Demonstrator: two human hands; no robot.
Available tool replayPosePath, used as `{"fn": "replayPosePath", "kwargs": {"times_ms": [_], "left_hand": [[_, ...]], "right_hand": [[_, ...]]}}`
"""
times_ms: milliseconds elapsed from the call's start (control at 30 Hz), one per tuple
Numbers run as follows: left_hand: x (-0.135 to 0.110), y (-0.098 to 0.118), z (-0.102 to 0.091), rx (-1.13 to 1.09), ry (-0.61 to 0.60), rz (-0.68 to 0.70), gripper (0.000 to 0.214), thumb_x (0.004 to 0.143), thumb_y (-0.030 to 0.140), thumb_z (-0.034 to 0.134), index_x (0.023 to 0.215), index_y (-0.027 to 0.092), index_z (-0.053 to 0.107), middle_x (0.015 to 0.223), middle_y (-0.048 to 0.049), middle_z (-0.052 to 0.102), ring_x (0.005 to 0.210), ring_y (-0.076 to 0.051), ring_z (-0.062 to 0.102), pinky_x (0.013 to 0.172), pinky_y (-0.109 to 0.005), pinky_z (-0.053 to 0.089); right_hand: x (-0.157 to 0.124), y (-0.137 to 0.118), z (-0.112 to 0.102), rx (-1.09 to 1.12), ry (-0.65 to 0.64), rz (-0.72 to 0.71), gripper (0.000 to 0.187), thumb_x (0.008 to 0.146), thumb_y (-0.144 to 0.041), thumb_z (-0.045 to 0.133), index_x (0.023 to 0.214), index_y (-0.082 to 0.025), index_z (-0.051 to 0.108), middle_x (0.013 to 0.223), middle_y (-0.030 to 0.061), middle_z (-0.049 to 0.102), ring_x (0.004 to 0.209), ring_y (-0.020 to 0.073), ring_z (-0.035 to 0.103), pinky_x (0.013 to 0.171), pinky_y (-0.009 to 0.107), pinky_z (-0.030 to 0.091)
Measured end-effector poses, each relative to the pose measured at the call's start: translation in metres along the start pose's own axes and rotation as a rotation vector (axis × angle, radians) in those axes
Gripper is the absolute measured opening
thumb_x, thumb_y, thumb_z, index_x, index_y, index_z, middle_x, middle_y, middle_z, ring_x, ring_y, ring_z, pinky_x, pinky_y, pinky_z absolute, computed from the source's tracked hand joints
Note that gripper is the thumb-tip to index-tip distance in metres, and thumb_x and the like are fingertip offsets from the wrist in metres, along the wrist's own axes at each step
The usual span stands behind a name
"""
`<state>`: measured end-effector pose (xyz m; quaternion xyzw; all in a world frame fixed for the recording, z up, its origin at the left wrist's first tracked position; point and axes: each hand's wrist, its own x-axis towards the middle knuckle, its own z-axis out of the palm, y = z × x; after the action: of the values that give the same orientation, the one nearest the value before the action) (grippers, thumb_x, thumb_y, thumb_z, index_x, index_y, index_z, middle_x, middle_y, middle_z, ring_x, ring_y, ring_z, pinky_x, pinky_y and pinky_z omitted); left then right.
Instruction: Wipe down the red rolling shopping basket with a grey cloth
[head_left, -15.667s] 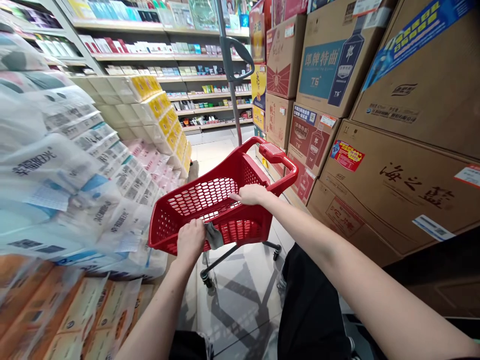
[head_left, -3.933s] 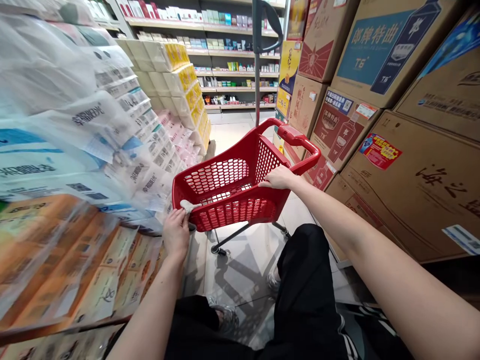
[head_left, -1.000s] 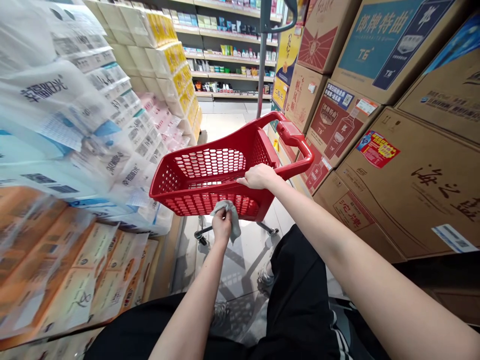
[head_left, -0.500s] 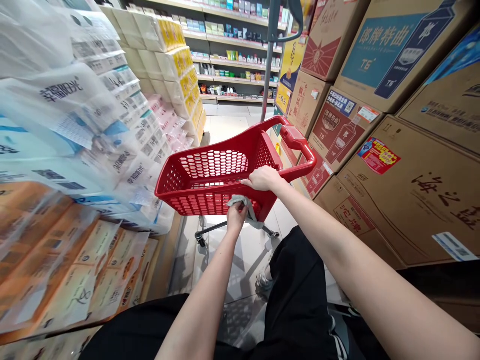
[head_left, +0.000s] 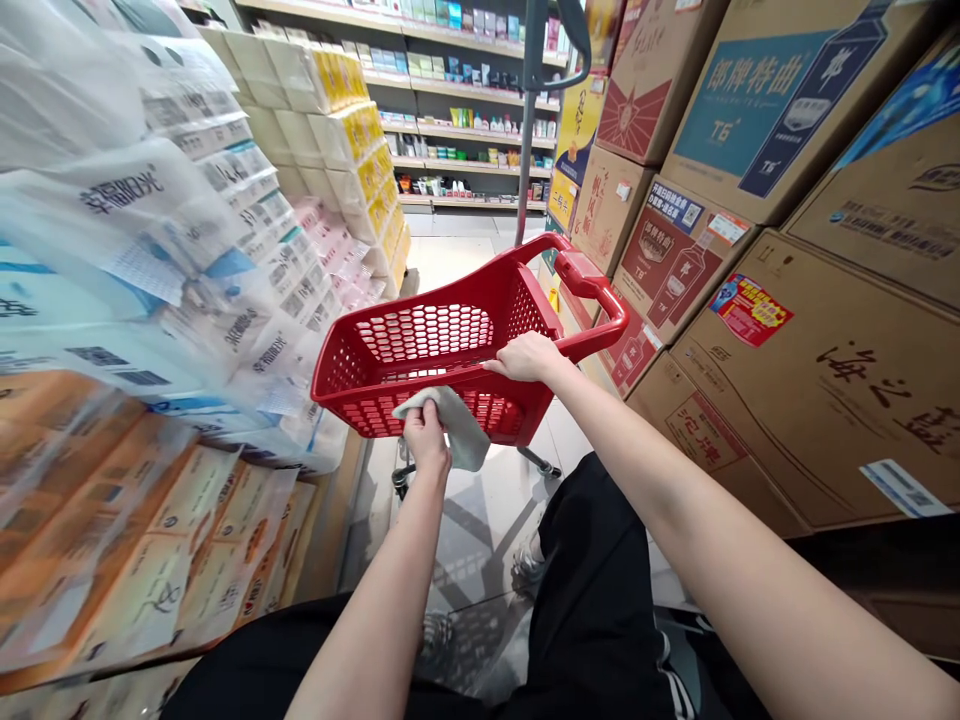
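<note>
A red plastic shopping cart on wheels stands in the aisle in front of me, with nothing visible inside its basket. My left hand is closed on a pale grey cloth and presses it against the near outer wall of the basket, just below the rim. My right hand grips the near rim at the right corner, close to the red handle. My legs in black trousers show below the arms.
Wrapped tissue packs are stacked high on the left. Large cardboard boxes are piled on the right. A grey pole rises behind the cart. Stocked shelves close the far end of the tiled aisle.
My left hand has slid the cloth leftward along the near wall of the basket since half a second ago. My right hand has kept its grip on the rim.
</note>
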<state>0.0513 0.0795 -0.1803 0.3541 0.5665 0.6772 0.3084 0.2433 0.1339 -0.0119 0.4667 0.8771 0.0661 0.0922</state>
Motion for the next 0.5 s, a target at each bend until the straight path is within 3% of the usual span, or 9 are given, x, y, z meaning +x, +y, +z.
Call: {"fn": "replayPosePath", "kwargs": {"times_ms": [233, 333, 500], "left_hand": [[-0.004, 0.004, 0.005, -0.046, -0.061, -0.033, 0.043, 0.074, 0.048, 0.068, 0.101, 0.016, 0.061, 0.095, -0.0050, 0.067, 0.088, -0.016, 0.062, 0.086, -0.029, 0.049], [-0.007, -0.002, 0.009, 0.027, 0.008, -0.106, 0.042, 0.069, 0.048, 0.072, 0.091, 0.014, 0.062, 0.085, -0.0046, 0.066, 0.081, -0.017, 0.062, 0.080, -0.031, 0.051], [-0.012, -0.011, 0.006, 0.078, 0.088, -0.114, 0.040, 0.076, 0.054, 0.063, 0.082, 0.014, 0.060, 0.076, -0.0038, 0.062, 0.078, -0.018, 0.060, 0.076, -0.032, 0.051]], "right_hand": [[-0.003, -0.002, 0.000, 0.010, 0.003, 0.002, 0.074, 0.100, -0.062, 0.018, 0.102, -0.017, 0.076, 0.106, 0.0146, 0.075, 0.101, 0.0285, 0.070, 0.084, 0.035, 0.048], [-0.004, -0.002, 0.002, 0.005, 0.023, 0.000, 0.075, 0.099, -0.063, 0.017, 0.101, -0.017, 0.076, 0.104, 0.0145, 0.075, 0.099, 0.0289, 0.070, 0.083, 0.036, 0.048], [-0.005, -0.003, 0.003, 0.011, 0.031, -0.008, 0.075, 0.099, -0.063, 0.016, 0.099, -0.017, 0.077, 0.102, 0.0143, 0.075, 0.097, 0.0290, 0.071, 0.083, 0.037, 0.049]]}}
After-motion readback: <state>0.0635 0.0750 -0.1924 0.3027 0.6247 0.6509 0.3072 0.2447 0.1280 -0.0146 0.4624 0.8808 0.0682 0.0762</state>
